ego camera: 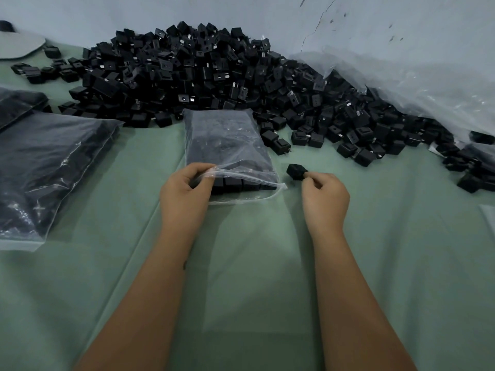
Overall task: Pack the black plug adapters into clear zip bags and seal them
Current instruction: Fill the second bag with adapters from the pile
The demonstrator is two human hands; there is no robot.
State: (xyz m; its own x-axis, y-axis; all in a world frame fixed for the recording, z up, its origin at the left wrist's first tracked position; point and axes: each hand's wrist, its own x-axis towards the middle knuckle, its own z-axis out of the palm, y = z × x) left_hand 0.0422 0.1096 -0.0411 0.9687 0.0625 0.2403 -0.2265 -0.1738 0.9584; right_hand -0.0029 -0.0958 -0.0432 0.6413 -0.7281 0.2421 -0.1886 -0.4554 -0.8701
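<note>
Left hand (184, 190) grip pinching mouth of bag (230, 153); right hand (322, 199) grip clamped on adapter (296, 171), just right of that mouth. Risk, judged: bag near full, adapter snags lip, row inside spills. Green cloth bench (254, 263); filled bags (51, 170) far left; pile (214, 76) beyond, against pale wall (241, 12).

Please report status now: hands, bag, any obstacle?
Left hand pinches bag mouth open. Right hand holds one adapter beside it. Bag nearly full, unsealed. Nothing between.
</note>
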